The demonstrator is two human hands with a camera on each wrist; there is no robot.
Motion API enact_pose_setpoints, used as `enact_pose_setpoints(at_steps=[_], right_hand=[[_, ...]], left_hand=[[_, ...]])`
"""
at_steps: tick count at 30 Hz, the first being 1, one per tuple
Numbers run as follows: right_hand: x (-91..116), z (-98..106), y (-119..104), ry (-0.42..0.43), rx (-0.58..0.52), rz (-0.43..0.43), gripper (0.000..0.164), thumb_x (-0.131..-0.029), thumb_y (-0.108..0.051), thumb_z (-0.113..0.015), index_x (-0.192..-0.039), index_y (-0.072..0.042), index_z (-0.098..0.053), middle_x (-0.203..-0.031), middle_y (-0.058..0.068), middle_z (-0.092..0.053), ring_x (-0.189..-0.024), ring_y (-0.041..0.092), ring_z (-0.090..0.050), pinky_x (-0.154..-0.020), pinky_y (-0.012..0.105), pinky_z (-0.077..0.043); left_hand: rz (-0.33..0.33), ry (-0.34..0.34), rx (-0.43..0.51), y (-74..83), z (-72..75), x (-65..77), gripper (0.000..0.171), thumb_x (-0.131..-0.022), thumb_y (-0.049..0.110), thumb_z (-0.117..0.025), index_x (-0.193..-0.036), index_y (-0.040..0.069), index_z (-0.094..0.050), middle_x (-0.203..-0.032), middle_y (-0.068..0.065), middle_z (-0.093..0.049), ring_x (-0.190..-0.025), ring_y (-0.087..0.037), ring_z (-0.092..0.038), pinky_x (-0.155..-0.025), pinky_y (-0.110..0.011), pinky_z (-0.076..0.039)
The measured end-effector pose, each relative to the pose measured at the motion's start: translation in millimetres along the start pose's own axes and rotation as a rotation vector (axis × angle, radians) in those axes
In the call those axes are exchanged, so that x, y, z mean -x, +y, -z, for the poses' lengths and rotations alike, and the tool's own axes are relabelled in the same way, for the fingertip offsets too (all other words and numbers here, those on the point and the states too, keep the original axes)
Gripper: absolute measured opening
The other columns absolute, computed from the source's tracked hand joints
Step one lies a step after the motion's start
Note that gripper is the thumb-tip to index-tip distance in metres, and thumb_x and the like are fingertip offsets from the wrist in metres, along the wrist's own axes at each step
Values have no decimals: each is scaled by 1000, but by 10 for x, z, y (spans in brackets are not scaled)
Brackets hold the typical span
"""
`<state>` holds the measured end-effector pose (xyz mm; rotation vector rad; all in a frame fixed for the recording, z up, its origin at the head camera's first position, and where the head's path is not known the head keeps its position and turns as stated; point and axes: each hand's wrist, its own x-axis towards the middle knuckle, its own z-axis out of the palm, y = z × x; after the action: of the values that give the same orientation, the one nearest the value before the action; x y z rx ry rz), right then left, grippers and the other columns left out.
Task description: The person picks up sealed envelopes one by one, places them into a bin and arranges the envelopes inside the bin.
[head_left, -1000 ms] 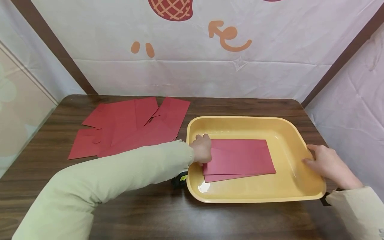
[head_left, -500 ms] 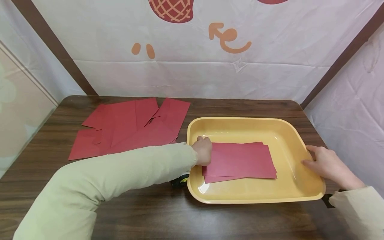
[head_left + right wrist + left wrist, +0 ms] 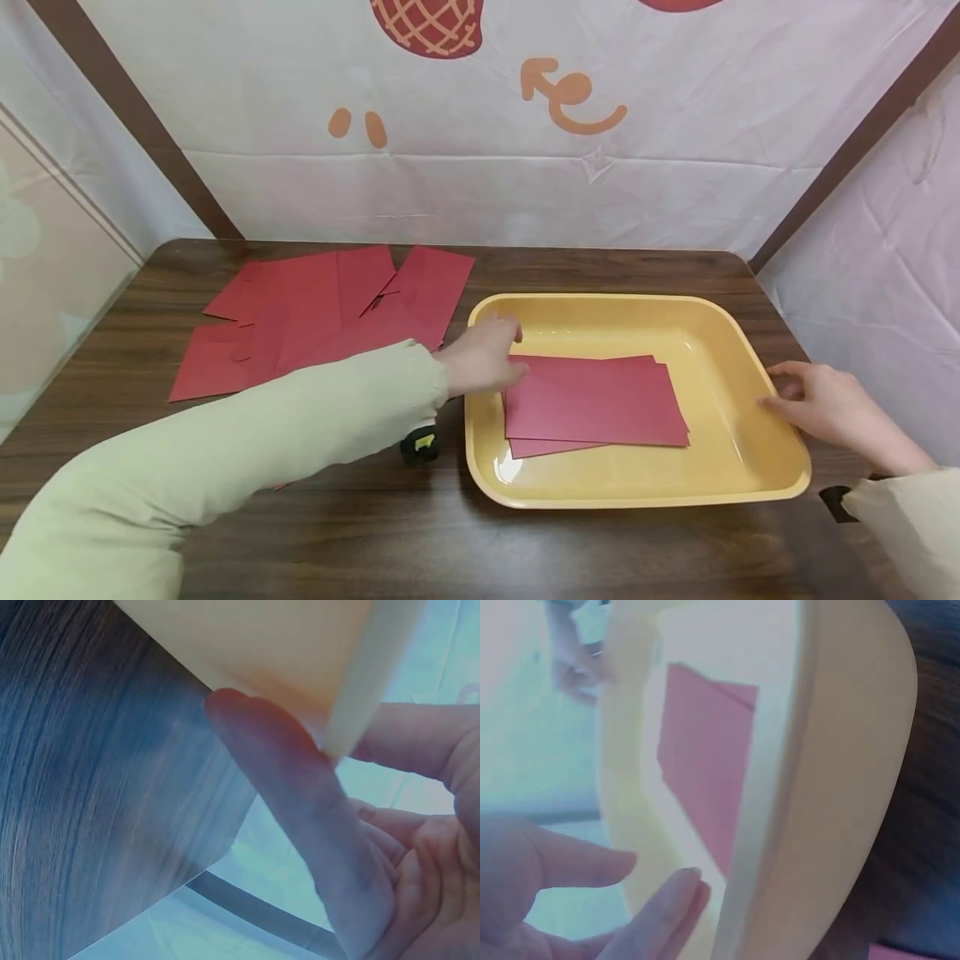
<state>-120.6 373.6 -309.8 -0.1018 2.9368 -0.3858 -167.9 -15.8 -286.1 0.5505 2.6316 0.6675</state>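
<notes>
A yellow plastic tray [image 3: 600, 487] stands on the right half of the table. Inside it lies a small stack of red envelopes [image 3: 592, 402], edges slightly fanned. Over the tray's left rim is my left hand [image 3: 480, 357], holding nothing, its thumb and fingers spread apart near the stack's left edge. The left wrist view shows a gap between that thumb and the fingertips [image 3: 686, 879]. My right hand [image 3: 832, 408] pinches the tray's right rim, thumb on the inner side and fingers outside. More red envelopes [image 3: 307, 300] lie in a loose, overlapping pile at the left.
The dark wooden table [image 3: 360, 533] ends at the back against a pale fabric wall [image 3: 480, 192] printed with red and orange shapes. Another fabric wall [image 3: 885, 275] rises along the right side. My left sleeve [image 3: 300, 425] crosses in front of the loose pile.
My left hand has let go of the envelopes in the tray, opened its fingers and drawn back left. The stack's top envelope shifted slightly toward me earlier. The right hand stays at the rim.
</notes>
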Motion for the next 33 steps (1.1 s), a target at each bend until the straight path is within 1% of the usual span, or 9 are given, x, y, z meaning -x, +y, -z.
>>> enact_pose_setpoints(at_steps=[5, 7, 10, 13, 19, 23, 26, 29, 33], right_hand=[[9, 5, -23, -7, -37, 6, 49, -82, -19, -66, -115, 13, -52, -76, 9, -70, -49, 10, -59, -49, 25, -44], [3, 6, -27, -4, -34, 11, 48, -82, -19, -66, -115, 13, -52, -75, 8, -70, -49, 10, -59, -50, 25, -44], [-12, 9, -28, 4, -20, 21, 47, -81, -19, -66, -113, 12, -54, -75, 7, -70, -51, 9, -58, -51, 24, -43], [-27, 13, -26, 1, -18, 29, 47, -81, -20, -66, -113, 12, -54, -75, 7, -70, -51, 8, -58, -52, 24, -43], [-39, 14, -21, -12, -18, 31, 48, -82, -21, -66, -114, 12, -54, -76, 8, -70, -51, 9, -59, -53, 24, -42], [-32, 10, 0, -26, -29, 20, 51, -82, -22, -67, -117, 13, -52, -78, 10, -71, -52, 9, -59, -52, 24, -43], [-28, 8, 26, -27, -31, 15, 53, -82, -23, -67, -118, 13, -51, -79, 11, -71, -53, 8, -59, -51, 24, -43], [-27, 8, 47, -14, -14, 20, 53, -82, -24, -68, -117, 12, -52, -79, 10, -71, -56, 5, -58, -51, 23, -42], [-22, -1, 52, -2, -1, 27, 53, -82, -25, -68, -117, 12, -53, -79, 9, -71, -59, 3, -56, -52, 23, -40]], left_hand=[[9, 110, 62, -118, 153, 117, 23, -89, 22, -58, -101, 4, -56, -107, -11, -52, -96, -20, -46, -83, -33, -42], [26, 145, 81, -187, 201, 157, 20, -89, 22, -57, -99, 5, -56, -104, -10, -52, -95, -21, -47, -81, -33, -43], [60, 177, 87, -339, 262, 222, 17, -89, 21, -57, -98, 7, -56, -102, -9, -52, -93, -21, -48, -77, -32, -45], [86, 191, 65, -563, 306, 302, 17, -89, 21, -56, -97, 7, -56, -101, -9, -54, -93, -22, -51, -77, -34, -45], [171, 148, -31, -1079, 384, 559, 24, -89, 24, -55, -100, 4, -58, -103, -13, -59, -97, -27, -54, -79, -40, -46], [294, 106, -132, -1337, 439, 775, 35, -86, 36, -58, -97, 2, -56, -97, -14, -57, -86, -26, -55, -63, -36, -45], [370, 91, -218, -1483, 463, 917, 45, -82, 47, -60, -86, 3, -51, -82, -11, -54, -69, -23, -53, -51, -33, -40], [412, 73, -282, -1588, 458, 1028, 52, -79, 57, -58, -68, 7, -45, -61, -3, -44, -54, -16, -42, -47, -31, -32], [437, 65, -305, -1668, 392, 1111, 61, -75, 69, -54, -55, 14, -36, -50, 3, -30, -50, -11, -28, -47, -28, -23]])
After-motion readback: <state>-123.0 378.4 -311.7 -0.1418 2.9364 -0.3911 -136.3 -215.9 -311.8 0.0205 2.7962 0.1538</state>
